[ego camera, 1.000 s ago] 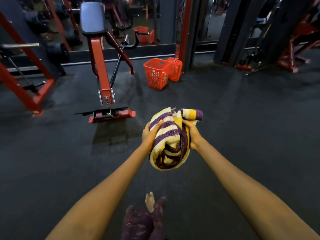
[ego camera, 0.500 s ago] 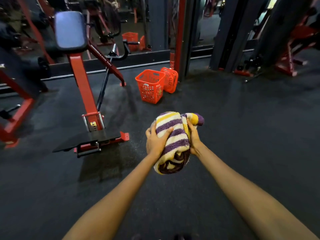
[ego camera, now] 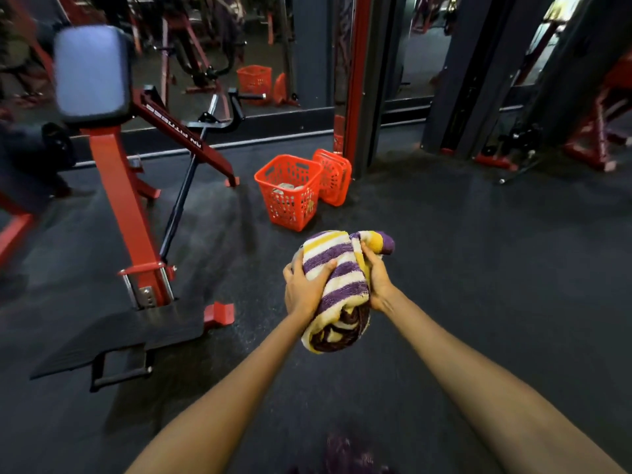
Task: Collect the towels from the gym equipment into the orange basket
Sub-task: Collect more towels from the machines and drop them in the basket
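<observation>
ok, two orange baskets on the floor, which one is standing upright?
The nearer orange basket, left of the pair: it stands with its open top up and something pale inside. The other basket is tipped on its side behind it, leaning by the red post.

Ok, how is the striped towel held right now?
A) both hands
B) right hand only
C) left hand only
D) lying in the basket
A: the left hand and right hand each grip a side of the bundled striped towel, short of the orange basket.
</observation>
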{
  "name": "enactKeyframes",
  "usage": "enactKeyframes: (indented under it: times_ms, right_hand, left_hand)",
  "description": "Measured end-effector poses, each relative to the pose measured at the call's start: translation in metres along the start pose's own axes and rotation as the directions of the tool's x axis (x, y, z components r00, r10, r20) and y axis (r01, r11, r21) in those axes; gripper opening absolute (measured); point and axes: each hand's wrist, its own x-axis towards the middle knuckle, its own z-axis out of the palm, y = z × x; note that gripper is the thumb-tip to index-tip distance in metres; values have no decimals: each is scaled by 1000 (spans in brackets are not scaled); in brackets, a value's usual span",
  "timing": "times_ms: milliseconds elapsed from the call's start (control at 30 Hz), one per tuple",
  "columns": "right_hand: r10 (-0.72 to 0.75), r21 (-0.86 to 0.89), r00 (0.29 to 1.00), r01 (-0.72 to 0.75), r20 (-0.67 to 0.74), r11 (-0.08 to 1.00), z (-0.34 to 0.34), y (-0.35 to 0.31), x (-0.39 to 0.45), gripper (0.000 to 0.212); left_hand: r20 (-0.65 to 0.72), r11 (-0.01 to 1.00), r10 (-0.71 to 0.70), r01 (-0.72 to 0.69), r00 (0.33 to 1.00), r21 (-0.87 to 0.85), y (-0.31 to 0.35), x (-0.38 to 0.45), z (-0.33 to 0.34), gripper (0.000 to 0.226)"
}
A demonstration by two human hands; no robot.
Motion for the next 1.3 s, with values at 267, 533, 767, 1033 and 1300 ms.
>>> enactKeyframes:
  times_ms: [267, 533, 767, 1033, 1300]
  right_hand:
    - [31, -48, 996, -27, 82, 998, 5, -81, 137, 34]
    - [54, -103, 980, -35, 193, 994, 20, -146, 294, 37]
    - [82, -150, 975, -51, 205, 987, 36, -214, 442, 35]
    - [184, -202, 962, -143, 203, 969, 38, -260, 595, 46]
    - [342, -332, 907, -253, 247, 909, 47, -304, 741, 34]
  left_hand:
    - [-92, 999, -1, -4, 996, -51, 47, 135, 43, 77]
    - [-126, 986, -26, 5, 992, -168, 72, 293, 81, 86]
    - [-106, 967, -47, 19, 993, -254, 106, 454, 106, 87]
    - [-128, 936, -98, 48, 987, -347, 132, 594, 141, 61]
    - [-282, 884, -222, 71, 933, -462, 150, 710, 185, 31]
